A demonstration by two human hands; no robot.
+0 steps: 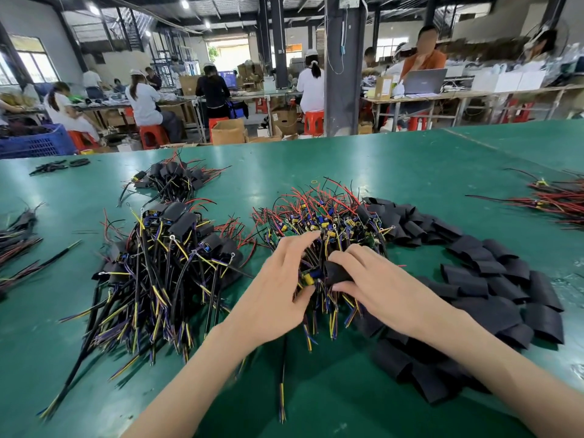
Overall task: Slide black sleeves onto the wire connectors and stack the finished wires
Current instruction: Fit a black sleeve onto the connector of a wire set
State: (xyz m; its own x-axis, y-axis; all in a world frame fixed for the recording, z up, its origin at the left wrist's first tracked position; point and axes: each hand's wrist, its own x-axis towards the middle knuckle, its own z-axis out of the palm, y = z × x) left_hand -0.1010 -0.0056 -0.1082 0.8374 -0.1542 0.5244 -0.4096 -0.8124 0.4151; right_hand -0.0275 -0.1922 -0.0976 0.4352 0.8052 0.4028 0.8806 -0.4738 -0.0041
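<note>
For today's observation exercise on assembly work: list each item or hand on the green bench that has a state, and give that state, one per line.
Left hand: gripping an unsleeved wire assembly.
Right hand: pinching a black sleeve, only started onto the connector.
Middle wire pile: unsleeved, boards bare.
Left wire pile: sleeved, stacked.
Far wire pile: sleeved, stacked.
Loose sleeves: empty, flattened, heaped on the right.
</note>
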